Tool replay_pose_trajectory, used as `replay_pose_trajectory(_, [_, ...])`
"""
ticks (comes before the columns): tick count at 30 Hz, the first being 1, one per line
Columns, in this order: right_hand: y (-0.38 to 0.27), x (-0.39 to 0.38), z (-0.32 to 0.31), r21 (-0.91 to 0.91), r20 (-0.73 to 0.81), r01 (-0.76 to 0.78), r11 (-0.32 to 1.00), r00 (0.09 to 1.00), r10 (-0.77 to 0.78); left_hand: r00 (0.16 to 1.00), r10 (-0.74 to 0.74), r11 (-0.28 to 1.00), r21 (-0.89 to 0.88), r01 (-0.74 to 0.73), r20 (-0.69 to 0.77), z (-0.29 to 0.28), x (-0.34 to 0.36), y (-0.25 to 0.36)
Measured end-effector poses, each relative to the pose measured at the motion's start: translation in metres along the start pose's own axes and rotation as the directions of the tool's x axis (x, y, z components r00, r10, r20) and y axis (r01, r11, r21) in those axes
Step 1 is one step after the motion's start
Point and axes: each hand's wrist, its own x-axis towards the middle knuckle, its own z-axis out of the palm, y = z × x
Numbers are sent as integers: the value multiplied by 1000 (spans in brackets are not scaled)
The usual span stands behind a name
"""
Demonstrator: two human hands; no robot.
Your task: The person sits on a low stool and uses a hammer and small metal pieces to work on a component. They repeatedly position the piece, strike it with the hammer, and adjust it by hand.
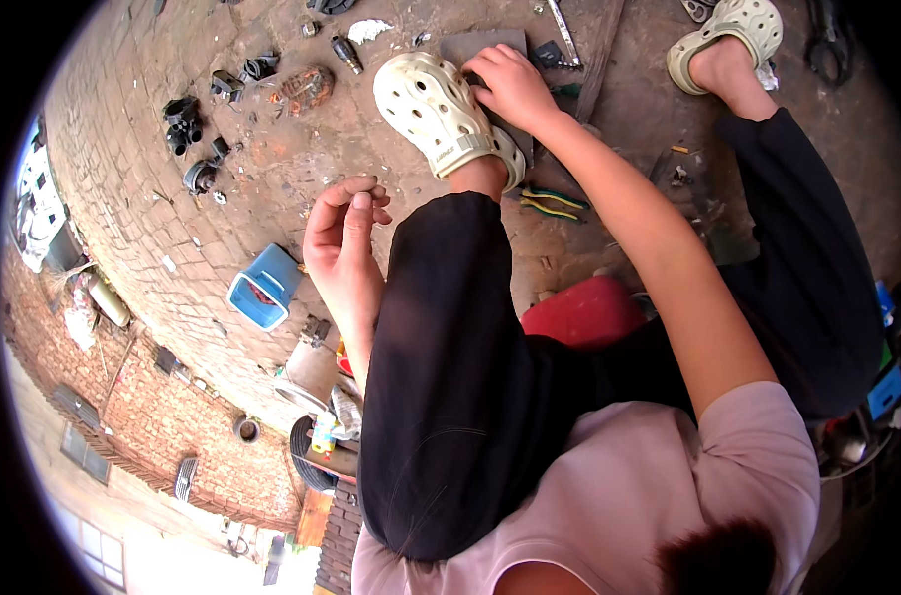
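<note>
My left hand [343, 248] is raised beside my left knee. Its fingers curl in toward the thumb, and anything pinched between them is too small to make out. Down by the cream clog [426, 104] on my left foot is my right hand [510, 89]. The fingers of that hand bend downward over a flat dark plate [485, 42] on the ground, their tips close to the clog's edge. Whatever they grip is hidden. Pliers with yellow and green handles [553, 203] lie behind the clog's heel.
Several black parts [183, 124] lie scattered on the brick ground to the left. A blue plastic container [265, 288] rests nearer. Beneath my legs is a red seat-like object [584, 312]. A wooden strip [601, 59] and a metal rod [565, 32] lie beyond my right hand.
</note>
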Motion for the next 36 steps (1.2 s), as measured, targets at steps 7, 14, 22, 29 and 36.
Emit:
replay_pose_trajectory(7, [4,-1,-5,131,-14,-3,991,1000,5,1000,-6,1000,2,6,13,1,1,-1])
replay_pose_trajectory(14, [20,-1,-1,149,-17,37,988,999,-35,1000,-4,999,34,4,-6,-3,6,-7])
replay_pose_trajectory(22, [5,-5,-14,107,32,20,994,999,-23,998,-36,999,37,34,55,2,1,-4])
replay_pose_trajectory(29, [13,-6,-6,59,38,68,996,997,-70,997,-28,999,45,25,71,2,0,-4])
replay_pose_trajectory(36, [17,-5,0,110,-19,66,992,998,-65,997,-42,998,47,40,57,2,2,-5])
